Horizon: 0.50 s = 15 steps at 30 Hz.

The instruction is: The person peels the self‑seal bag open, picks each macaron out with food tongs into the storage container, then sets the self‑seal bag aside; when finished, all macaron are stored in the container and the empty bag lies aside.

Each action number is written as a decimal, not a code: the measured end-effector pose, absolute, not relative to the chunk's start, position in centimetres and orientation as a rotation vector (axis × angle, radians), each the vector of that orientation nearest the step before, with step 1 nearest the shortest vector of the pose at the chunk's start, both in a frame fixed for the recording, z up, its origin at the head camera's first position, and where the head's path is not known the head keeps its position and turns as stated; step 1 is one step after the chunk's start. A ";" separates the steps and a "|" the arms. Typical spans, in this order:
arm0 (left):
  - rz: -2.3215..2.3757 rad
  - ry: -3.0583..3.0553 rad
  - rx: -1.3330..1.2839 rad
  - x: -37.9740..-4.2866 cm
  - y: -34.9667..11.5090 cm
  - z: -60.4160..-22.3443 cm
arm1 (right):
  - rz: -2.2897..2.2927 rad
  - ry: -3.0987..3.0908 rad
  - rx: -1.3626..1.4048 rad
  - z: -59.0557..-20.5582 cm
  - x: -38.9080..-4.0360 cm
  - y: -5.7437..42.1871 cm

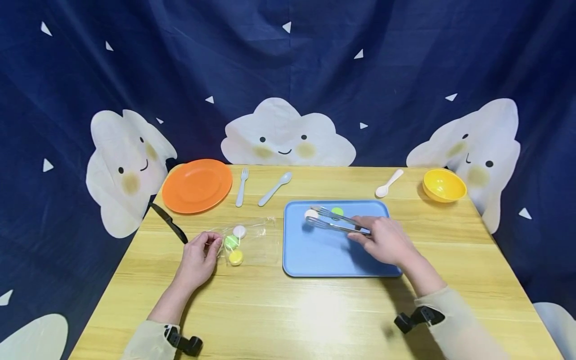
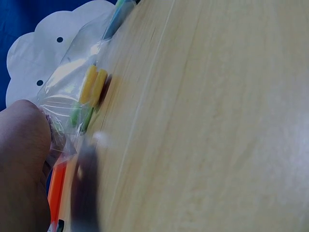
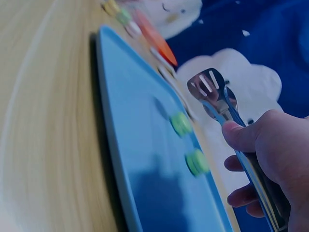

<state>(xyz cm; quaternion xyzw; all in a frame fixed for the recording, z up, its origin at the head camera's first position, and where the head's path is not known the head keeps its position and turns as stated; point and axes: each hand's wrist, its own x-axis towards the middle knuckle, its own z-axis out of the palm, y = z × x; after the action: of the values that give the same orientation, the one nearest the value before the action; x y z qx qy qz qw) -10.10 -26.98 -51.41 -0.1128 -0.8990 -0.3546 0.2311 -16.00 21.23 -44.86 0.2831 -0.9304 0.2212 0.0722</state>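
Note:
At the left, my left hand [image 1: 198, 257] pinches the left end of a clear plastic bag [image 1: 258, 250] lying on the table. Inside it are a pale, a green and a yellow macaron [image 1: 236, 257]. Over a blue tray [image 1: 310, 260], my right hand [image 1: 387, 240] grips metal tongs [image 1: 335, 227] with slotted ends. A pale macaron [image 1: 311, 214] shows by the tong tips in the head view; whether they hold it I cannot tell. Two green macarons [image 3: 197, 162] sit on the tray in the right wrist view.
An orange plate [image 1: 196, 186] stands at the back left, near a black knife [image 1: 168, 222]. Behind the bag lie a grey-blue fork [image 1: 242, 187] and spoon [image 1: 275, 189]. A white spoon [image 1: 389, 183] and yellow bowl [image 1: 444, 185] are at the back right.

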 end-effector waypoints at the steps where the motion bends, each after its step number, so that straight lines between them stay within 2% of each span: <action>1: -0.974 -2.472 -0.309 -10.1 -27.0 -51.4 | 0.663 -2.807 0.832 -44.8 -16.0 21.8; 15: -0.965 -2.464 -0.323 -10.1 -27.0 -51.4 | 0.569 -2.833 0.594 -45.5 -15.6 28.9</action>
<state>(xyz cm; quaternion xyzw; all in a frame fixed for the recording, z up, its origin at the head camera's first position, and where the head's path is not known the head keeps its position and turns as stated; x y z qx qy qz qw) -10.12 -27.01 -51.42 -0.1179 -0.8982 -0.3518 0.2358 -15.63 28.90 -45.49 0.2005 -0.9560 0.1919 0.0955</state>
